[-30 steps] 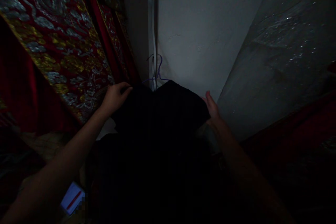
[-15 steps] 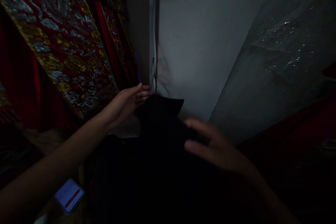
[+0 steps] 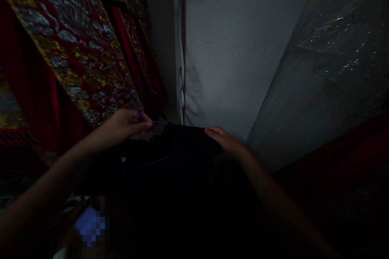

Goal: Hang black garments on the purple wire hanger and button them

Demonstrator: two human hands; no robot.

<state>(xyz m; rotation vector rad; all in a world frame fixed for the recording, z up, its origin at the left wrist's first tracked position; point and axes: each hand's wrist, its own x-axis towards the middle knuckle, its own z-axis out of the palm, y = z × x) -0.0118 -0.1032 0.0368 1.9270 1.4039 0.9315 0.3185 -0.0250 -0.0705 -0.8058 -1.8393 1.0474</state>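
A thin purple clothes hanger [image 3: 160,122] is pinched near its hook between the thumb and fingers of my left hand [image 3: 129,125]. Its shoulder runs rightward into a black garment [image 3: 188,149], and another purple strip shows lower down against the dark cloth. At the garment's upper right edge, my right hand [image 3: 223,139] grips the fabric between thumb and fingers. The cloth is stretched between the two hands. Most of the garment's shape is lost in the dark.
Red cloth with gold and silver embroidery [image 3: 82,44] hangs at the left. A pale wall [image 3: 231,48] faces me, with clear plastic sheeting [image 3: 322,64] at its right. Lower left lies a lit, pixelated screen [image 3: 89,224]; red fabric [image 3: 343,153] is at right.
My left hand has moved left and down with the hanger, whose shoulder now shows. My right hand has moved up and left and closed on the garment's edge, which is now pulled straighter.
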